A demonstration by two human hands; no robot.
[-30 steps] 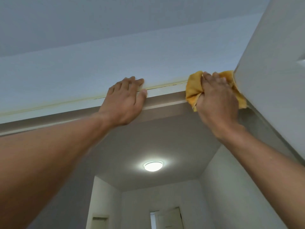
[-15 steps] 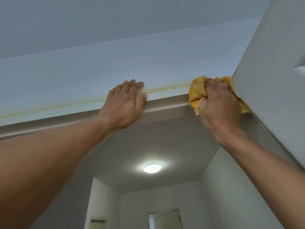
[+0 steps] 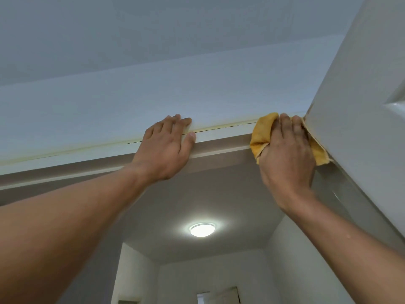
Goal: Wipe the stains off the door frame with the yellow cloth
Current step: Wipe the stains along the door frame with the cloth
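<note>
I look up at the white top rail of the door frame (image 3: 221, 137), which runs across the view with a yellowish stained seam along its upper edge. My right hand (image 3: 287, 154) presses the yellow cloth (image 3: 259, 137) flat against the frame's right end, right beside the open door's top corner. Part of the cloth sticks out on both sides of the hand. My left hand (image 3: 166, 148) lies flat on the frame to the left of the cloth, fingers on the seam, holding nothing.
The open white door (image 3: 361, 102) rises at the right, its top corner touching the cloth. Above the frame is a plain wall and ceiling. Beyond the doorway a round ceiling light (image 3: 202, 230) glows over a hallway with another doorway far below.
The whole scene has drifted lower in my view. My right hand stays with the cloth at the frame's right end by the door. My left hand has kept its place.
</note>
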